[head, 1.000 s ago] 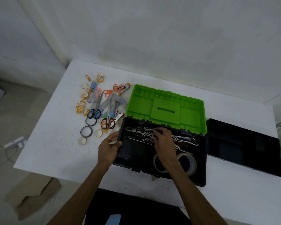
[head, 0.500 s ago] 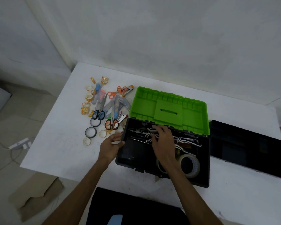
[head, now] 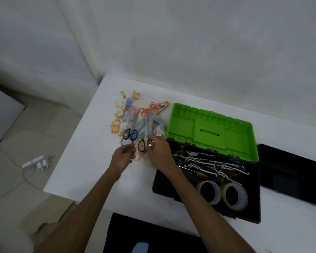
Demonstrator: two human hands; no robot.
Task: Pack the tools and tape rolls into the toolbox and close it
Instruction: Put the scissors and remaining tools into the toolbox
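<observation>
The black toolbox [head: 171,190] stands open on the white table, its green lid [head: 210,132] tipped back. Inside lie black-and-white tools [head: 204,162] and two large clear tape rolls [head: 233,196]. Left of the box is a pile of scissors and small tape rolls. My left hand [head: 123,157] hovers over the small rolls with fingers loosely curled, its fingertips beside a white roll [head: 136,156]. My right hand [head: 160,152] reaches across the box's left corner, and its fingertips touch the handles of the orange-and-black scissors [head: 141,145]. Blue-handled scissors [head: 130,134] lie just behind.
Orange scissors [head: 153,106], packaged cutters [head: 130,112] and several yellow-printed small tape rolls [head: 115,127] spread toward the table's back left. A flat black tray [head: 292,172] lies right of the toolbox. A white power strip [head: 36,161] is on the floor to the left.
Both hands left the toolbox and moved left to the pile. The right hand came out of the tools; the left let go of the box's edge. The view shifted left.
</observation>
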